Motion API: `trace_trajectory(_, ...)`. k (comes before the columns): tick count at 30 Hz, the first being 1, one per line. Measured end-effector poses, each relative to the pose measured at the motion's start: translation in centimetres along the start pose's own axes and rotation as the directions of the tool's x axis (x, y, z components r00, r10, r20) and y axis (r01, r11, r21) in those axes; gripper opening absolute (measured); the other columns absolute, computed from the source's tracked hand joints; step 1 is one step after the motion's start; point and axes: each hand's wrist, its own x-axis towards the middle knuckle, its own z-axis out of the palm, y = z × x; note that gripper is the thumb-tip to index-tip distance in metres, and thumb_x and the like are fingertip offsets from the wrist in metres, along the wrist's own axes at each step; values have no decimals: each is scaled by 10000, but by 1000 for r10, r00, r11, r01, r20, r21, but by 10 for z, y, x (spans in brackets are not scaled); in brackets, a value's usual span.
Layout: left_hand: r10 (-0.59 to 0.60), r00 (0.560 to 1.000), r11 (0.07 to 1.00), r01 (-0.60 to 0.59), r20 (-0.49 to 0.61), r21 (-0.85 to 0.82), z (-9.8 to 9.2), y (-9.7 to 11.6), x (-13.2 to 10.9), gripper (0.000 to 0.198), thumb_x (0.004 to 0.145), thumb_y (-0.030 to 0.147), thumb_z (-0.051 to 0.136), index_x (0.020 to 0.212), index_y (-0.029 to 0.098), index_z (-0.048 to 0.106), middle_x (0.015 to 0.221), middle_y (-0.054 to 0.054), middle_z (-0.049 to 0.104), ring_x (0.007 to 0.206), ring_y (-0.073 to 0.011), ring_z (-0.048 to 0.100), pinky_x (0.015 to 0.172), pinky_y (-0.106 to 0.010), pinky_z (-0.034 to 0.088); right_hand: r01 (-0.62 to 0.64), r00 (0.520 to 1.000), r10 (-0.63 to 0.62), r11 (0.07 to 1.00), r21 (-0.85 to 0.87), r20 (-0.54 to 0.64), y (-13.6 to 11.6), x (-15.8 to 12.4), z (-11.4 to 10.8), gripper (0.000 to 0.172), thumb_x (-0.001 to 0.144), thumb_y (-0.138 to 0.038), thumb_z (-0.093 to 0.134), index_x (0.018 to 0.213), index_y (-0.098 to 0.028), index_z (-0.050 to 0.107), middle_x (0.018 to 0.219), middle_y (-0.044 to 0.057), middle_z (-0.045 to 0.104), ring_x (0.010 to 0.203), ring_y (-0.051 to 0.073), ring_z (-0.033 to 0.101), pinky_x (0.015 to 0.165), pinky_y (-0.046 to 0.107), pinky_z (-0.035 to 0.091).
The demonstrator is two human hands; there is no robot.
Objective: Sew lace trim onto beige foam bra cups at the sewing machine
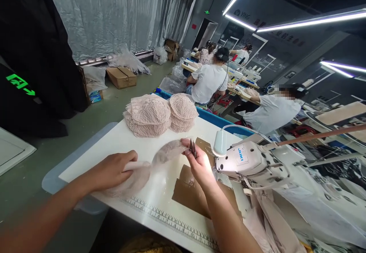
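Note:
A pale pink lace bra piece (156, 161) lies across the white sewing table (114, 146). My left hand (113, 169) is closed over its near cup, pressing it to the table. My right hand (197, 159) pinches small dark thread snips (193, 148) at the far edge of the lace. Just right of that hand sits a white JUKI sewing machine (248, 161) with a small lamp (220, 143).
Two stacks of pink lace cups (160, 113) stand at the table's far edge. A ruler strip (171, 222) runs along the near edge. Brown cardboard (191, 195) lies under my right arm. Other people (210, 79) sew at tables behind. Boxes (121, 76) sit on the floor at left.

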Motion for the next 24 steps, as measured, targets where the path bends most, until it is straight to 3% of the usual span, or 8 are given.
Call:
trace_trajectory(4,219,916,973,-183,-337,138,-51,7,30,257,903,352,532,1117,232,610,1036,-49,702,880,-212,666,712,-278,476,334,900,-365,929,-161,-239,-3,53,6,300,957,-329,471,1183,-201,623,1312,119,604,1267,254,535,1101,476,399)
trace_trajectory(7,425,658,896,-209,-622,392,-96,16,81,160,894,349,519,879,207,591,829,-63,656,815,-229,614,767,-351,459,480,744,-573,816,-322,-343,-4,100,4,338,973,-300,413,1249,-204,583,1405,128,524,1336,247,469,1134,501,352)
trace_trajectory(9,494,531,855,-156,-688,494,-114,21,120,179,885,362,516,826,202,571,848,-84,648,862,-250,594,825,-393,447,501,711,-622,775,-384,-328,5,129,3,381,971,-276,369,1301,-207,547,1462,128,465,1386,246,408,1149,518,326)
trace_trajectory(11,490,624,839,-147,-609,524,-115,20,152,133,880,277,498,893,173,581,1047,-118,657,1017,-265,577,941,-426,415,426,770,-561,807,-410,-304,23,149,4,425,953,-243,339,1333,-197,524,1491,129,437,1420,241,356,1168,526,287)
trace_trajectory(13,403,832,841,-173,-380,513,-101,12,172,179,846,279,544,960,149,587,1229,-139,607,1172,-301,525,1020,-460,382,277,882,-400,869,-411,-251,48,157,5,453,918,-202,340,1321,-154,541,1471,157,462,1416,244,366,1172,514,284)
trace_trajectory(15,258,943,894,-150,-212,421,-81,-2,180,408,767,455,657,1027,149,585,1330,-156,550,1231,-338,498,1041,-483,390,168,941,-269,898,-407,-206,71,153,7,459,897,-189,357,1304,-133,562,1450,175,486,1401,257,392,1160,511,312)
trace_trajectory(19,189,958,958,-132,-214,256,-62,-21,177,821,728,720,593,1312,150,496,1497,-159,409,1386,-342,359,1146,-493,302,138,952,-235,900,-414,-195,90,125,5,483,891,-168,364,1340,-126,535,1494,176,435,1420,257,361,1169,507,296)
trace_trajectory(24,217,926,964,-153,-310,219,-72,-20,173,786,823,743,428,1305,134,546,1471,-149,462,1388,-309,377,1172,-468,277,263,957,-291,853,-452,8,58,69,-8,452,900,-132,362,1316,-126,539,1453,186,475,1385,243,411,1137,460,355)
